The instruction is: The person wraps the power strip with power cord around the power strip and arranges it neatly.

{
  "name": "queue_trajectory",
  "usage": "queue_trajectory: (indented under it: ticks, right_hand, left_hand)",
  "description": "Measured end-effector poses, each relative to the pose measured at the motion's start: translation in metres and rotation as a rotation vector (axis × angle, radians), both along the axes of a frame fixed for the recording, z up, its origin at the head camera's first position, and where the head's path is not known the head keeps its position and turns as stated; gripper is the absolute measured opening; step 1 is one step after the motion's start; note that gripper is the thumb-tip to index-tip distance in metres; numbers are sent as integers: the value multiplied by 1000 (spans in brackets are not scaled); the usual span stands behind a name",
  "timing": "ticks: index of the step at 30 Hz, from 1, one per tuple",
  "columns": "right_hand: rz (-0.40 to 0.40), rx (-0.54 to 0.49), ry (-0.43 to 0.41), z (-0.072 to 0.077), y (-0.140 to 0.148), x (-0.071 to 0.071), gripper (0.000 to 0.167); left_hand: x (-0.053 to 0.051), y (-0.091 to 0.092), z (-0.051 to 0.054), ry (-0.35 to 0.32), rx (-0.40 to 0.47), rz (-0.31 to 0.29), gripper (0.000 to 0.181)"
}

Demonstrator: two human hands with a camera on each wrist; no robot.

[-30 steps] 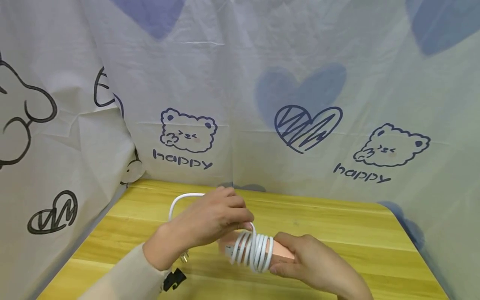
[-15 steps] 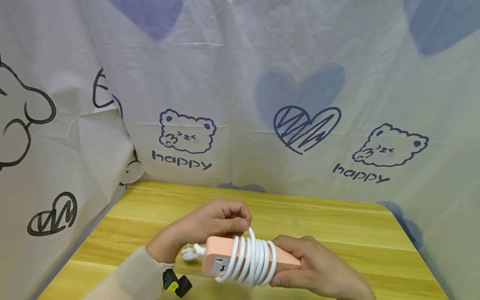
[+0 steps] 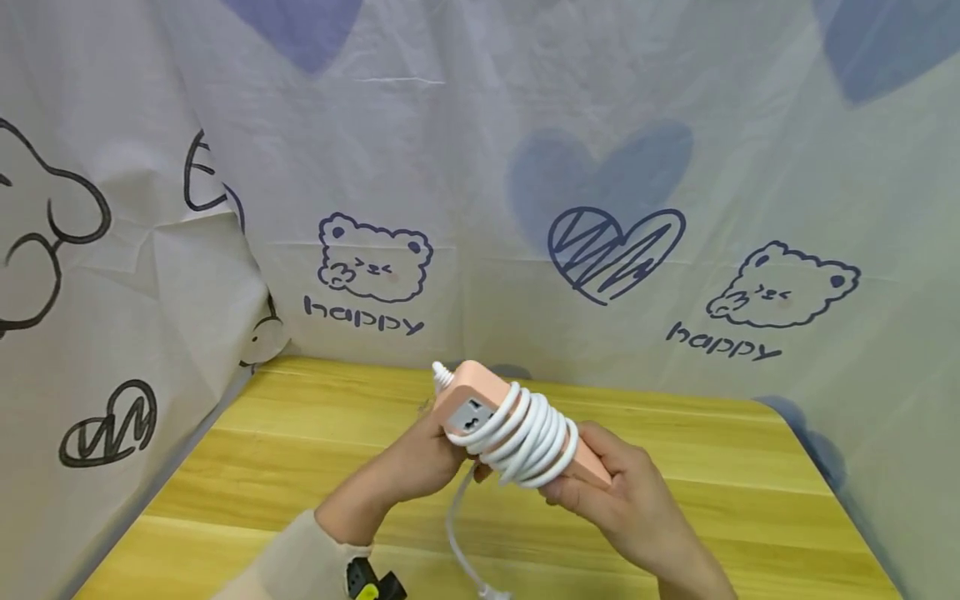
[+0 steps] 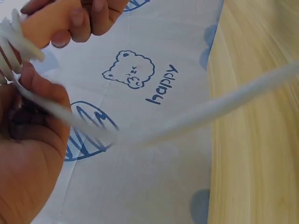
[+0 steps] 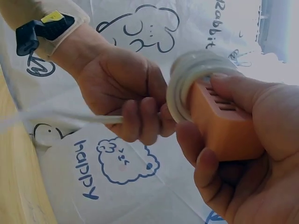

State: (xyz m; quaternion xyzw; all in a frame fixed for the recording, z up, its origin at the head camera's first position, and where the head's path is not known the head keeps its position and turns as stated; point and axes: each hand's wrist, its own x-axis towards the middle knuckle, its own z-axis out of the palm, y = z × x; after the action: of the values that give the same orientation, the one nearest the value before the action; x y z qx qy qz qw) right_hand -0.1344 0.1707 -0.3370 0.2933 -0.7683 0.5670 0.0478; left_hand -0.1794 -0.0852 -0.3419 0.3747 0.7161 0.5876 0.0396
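Note:
A pink power strip [image 3: 483, 383] with a socket on its face is held tilted above the table in the head view. Several turns of its white cord [image 3: 534, 440] wrap its middle. My right hand [image 3: 630, 496] grips the strip's right end, thumb along one side. Behind the strip's left part is my left hand [image 3: 420, 462], partly hidden by it. In the right wrist view, the left hand's fingers [image 5: 140, 121] curl round the loose cord [image 5: 91, 117] close to the coils. That tail hangs to a pale plug [image 3: 492, 593] at the bottom edge of the head view.
A yellow wood-grain table [image 3: 675, 433] lies under the hands. White cloth [image 3: 480, 167] printed with hearts and bear faces rises behind it and along the left. A black and yellow device [image 3: 372, 581] sits on the left wrist.
The strip has risen and tilted, its left end now higher. My left hand has passed from beyond the strip to behind and below it with the cord, and the loose tail now hangs underneath.

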Motion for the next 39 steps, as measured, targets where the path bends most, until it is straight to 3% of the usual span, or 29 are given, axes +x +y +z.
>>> queue_trajectory:
  ticks: [2, 4, 8, 14, 19, 24, 29, 35, 39]
  right_hand:
    - [-54, -10, 5, 1, -1, 0, 30]
    - [-103, -11, -4, 3, -2, -1, 28]
    - [-181, 7, 1, 3, -4, -2, 32]
    - [-345, 62, 110, 1, -5, -2, 35]
    - [-493, 99, 170, 0, -3, -7, 35]
    - [-537, 54, 135, 1, -2, -12, 30]
    - [-576, 9, 103, 2, -2, -13, 24]
    - [-658, -96, 39, 2, 5, -15, 23]
    - [-687, -103, 21, 2, 8, -18, 24]
  left_hand:
    - [1, 3, 1, -108, 41, -17, 21]
    - [1, 5, 2, -147, 38, 20, 21]
    - [2, 7, 3, -117, -27, 126, 23]
    - [1, 9, -5, -78, -147, 159, 27]
    - [3, 3, -17, -140, -243, 200, 24]
    - [7, -1, -22, -243, -200, 202, 25]
    - [12, 0, -29, -289, -147, 245, 27]
    - [18, -1, -42, -295, -165, 275, 20]
    - [18, -2, -46, -259, -187, 294, 19]
